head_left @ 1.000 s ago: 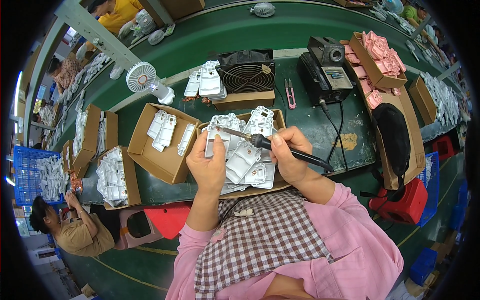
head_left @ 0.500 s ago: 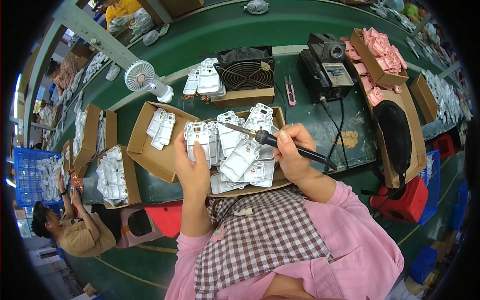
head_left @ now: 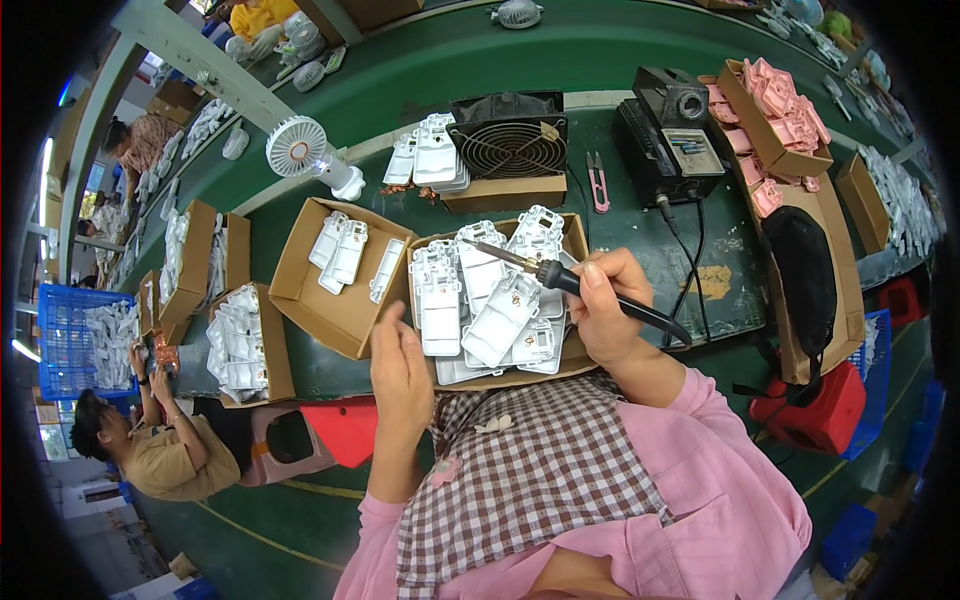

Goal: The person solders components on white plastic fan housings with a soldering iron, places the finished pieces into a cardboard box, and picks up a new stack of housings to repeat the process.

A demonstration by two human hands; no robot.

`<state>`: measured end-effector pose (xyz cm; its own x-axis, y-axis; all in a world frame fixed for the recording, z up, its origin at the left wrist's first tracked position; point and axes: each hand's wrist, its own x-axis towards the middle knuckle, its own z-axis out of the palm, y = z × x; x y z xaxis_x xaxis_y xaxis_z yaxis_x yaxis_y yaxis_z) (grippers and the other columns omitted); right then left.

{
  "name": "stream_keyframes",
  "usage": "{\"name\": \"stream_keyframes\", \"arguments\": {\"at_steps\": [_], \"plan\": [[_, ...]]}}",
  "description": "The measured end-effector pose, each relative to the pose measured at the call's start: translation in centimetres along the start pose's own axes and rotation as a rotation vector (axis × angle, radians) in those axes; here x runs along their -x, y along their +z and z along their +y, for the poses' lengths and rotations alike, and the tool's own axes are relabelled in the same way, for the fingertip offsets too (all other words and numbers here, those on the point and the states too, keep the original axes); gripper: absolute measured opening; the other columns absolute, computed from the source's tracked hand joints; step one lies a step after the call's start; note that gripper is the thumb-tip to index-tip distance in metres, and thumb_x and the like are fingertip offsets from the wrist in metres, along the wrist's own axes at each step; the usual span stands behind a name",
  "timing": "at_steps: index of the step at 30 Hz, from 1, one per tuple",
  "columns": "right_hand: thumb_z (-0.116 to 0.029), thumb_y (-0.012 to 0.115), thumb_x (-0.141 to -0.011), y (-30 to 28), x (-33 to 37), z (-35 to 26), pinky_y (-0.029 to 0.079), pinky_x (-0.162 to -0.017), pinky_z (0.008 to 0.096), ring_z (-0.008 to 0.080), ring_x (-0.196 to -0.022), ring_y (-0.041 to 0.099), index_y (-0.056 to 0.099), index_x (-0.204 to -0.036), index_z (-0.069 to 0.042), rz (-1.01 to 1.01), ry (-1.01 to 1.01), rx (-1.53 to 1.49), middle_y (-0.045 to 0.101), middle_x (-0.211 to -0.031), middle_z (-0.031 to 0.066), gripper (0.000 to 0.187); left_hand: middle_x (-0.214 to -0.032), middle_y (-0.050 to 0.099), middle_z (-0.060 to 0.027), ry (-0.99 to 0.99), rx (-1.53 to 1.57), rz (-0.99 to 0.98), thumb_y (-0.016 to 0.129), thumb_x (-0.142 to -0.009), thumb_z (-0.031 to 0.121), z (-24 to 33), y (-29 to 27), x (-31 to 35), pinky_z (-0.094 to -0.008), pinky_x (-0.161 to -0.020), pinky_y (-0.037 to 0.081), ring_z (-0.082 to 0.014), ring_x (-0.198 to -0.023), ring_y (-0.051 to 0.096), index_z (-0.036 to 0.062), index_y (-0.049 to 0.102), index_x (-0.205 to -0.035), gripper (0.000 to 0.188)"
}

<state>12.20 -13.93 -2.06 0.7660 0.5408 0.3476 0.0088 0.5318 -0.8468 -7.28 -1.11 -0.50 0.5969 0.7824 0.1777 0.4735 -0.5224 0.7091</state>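
In my right hand [head_left: 612, 305] is a black-handled soldering iron [head_left: 630, 312], its metal tip pointing left above a pile of white plastic casings [head_left: 500, 320]. Small copper-coloured parts show on some casings. The pile fills a cardboard box [head_left: 578, 235] in front of me. My left hand [head_left: 400, 365] is empty, fingers stretched out, beside the corner where this box meets a second cardboard box [head_left: 300, 300]. That left box holds two casings [head_left: 340, 255] lying together and a single casing [head_left: 387, 270] against its right wall.
Behind the boxes stand a small white fan [head_left: 297, 146], stacked casings [head_left: 435, 155], a black fume fan [head_left: 508, 145] and pink-handled snips [head_left: 597, 183]. The soldering station [head_left: 670, 135] trails cables at the right, near pink parts [head_left: 785, 110]. A co-worker [head_left: 170, 455] sits at left.
The casing that my left hand held over the pile is out of that hand, and a casing now lies in the left box. My left hand has drawn back lower, with its fingers extended.
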Motion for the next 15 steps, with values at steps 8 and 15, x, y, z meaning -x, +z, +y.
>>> {"name": "stream_keyframes", "arguments": {"at_steps": [8,15], "plan": [[-0.011,0.051,-0.092,-0.4,-0.3,-0.5,0.033,-0.041,0.0198,0.0052,-0.045,0.040,0.048,-0.083,-0.003,0.034,-0.006,-0.008,0.051,-0.065,0.0042,0.013,-0.092,0.059,-0.0309,-0.038,-0.074,-0.385,0.048,-0.087,0.011,-2.4,0.1,-0.4,-0.0492,-0.075,0.045,-0.0489,-0.092,0.054,-0.0045,0.050,-0.107,0.026],[-0.012,0.056,-0.092,-5.7,-2.6,-3.7,0.031,-0.047,0.0173,-0.0007,-0.053,0.038,0.051,-0.081,-0.006,0.353,-0.092,0.111,0.046,-0.064,-0.0066,0.014,-0.092,0.060,-0.0305,-0.028,-0.133,-0.236,0.045,-0.089,0.010,-1.5,-0.8,1.1,-0.0487,-0.074,0.045,-0.0480,-0.092,0.056,-0.0041,0.049,-0.112,0.027]]}}
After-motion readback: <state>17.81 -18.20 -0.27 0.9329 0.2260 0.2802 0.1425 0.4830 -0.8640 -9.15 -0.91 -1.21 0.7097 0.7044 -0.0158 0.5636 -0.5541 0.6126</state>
